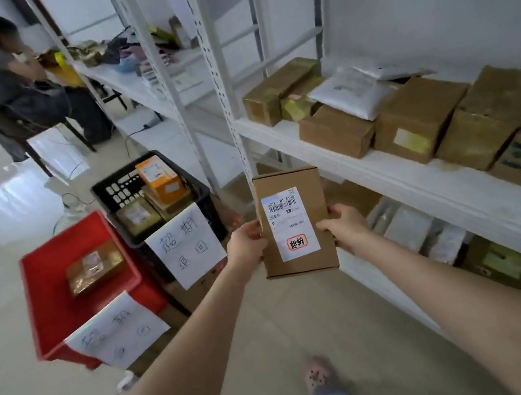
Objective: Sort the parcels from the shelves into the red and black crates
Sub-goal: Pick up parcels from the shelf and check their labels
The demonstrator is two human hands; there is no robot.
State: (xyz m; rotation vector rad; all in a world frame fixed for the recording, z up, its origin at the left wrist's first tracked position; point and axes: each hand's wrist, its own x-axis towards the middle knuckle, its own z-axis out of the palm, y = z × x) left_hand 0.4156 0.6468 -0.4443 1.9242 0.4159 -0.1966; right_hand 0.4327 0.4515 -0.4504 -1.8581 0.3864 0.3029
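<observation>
I hold a small brown cardboard parcel (301, 259) upright in front of me, its white shipping label with a red stamp facing me. My left hand (246, 241) grips its left edge and my right hand (344, 224) grips its right edge. The red crate (48, 304) stands on the floor to the left with one taped brown parcel inside and a handwritten paper sign on its front. Behind it the black crate (208, 203) holds several parcels, one orange, and carries a similar sign. More parcels (419, 120) lie on the white shelf (387, 175) at the right.
A lower shelf (415, 232) holds further packets. White shelf uprights (229, 105) rise just behind the held parcel. A person sits on a chair (6, 123) at the far left by a cluttered table. Cables trail on the pale floor behind the crates. My foot (318, 375) shows below.
</observation>
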